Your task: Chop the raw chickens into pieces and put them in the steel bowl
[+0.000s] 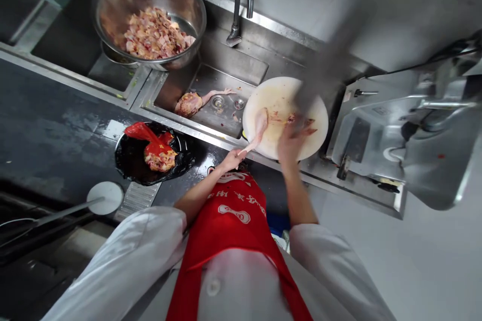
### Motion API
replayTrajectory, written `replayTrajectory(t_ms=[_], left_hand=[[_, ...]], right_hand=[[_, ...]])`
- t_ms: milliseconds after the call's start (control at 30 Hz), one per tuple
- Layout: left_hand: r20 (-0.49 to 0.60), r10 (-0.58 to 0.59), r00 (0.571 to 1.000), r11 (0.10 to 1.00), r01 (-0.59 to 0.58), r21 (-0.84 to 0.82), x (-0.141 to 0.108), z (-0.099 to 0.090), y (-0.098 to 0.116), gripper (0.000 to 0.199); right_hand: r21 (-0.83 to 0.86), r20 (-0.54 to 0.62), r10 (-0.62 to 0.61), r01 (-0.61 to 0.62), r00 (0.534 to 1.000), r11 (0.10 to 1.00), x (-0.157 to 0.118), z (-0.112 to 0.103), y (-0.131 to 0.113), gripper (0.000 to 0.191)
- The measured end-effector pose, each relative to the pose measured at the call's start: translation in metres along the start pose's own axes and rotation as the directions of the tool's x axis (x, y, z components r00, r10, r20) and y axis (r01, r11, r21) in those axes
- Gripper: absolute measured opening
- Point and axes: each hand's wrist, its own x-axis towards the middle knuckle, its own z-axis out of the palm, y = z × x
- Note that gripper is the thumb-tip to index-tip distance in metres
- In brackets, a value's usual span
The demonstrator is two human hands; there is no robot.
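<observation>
My left hand [231, 159] is closed around the thin end of a raw poultry leg [259, 128], whose thick end rests on a round white cutting board [258, 98]. Above the board's right half, my right hand [290, 143] grips a cleaver [322, 75], its broad dark blade raised and smeared by motion. Small dark-red scraps [309, 125] lie on the board by my right hand. In the sink to the left is another raw poultry piece [189, 104] with its leg and foot attached.
A large steel bowl [192, 15] of chopped meat stands at the sink's back left, near the faucet [237, 20]. Below the counter, a black-lined bin [126, 160] contains a red bag and scraps. To the right stands a metal slicing machine [384, 115].
</observation>
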Motion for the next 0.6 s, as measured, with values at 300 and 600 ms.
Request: replayTrajectory(t_ms=[300, 600], left_hand=[[0.018, -0.048, 0.999, 0.999, 0.048, 0.009, -0.001, -0.022, -0.007, 0.042], [0.034, -0.041, 0.999, 0.999, 0.042, -0.004, 0.003, -0.022, -0.014, 0.044]], right_hand=[[0.193, 0.205, 0.275, -0.314, 0.939, 0.930, 0.011, 0.012, 0.048, 0.047], [-0.098, 0.119, 0.281, -0.270, 0.952, 0.958, -0.026, 0.038, 0.001, 0.048]])
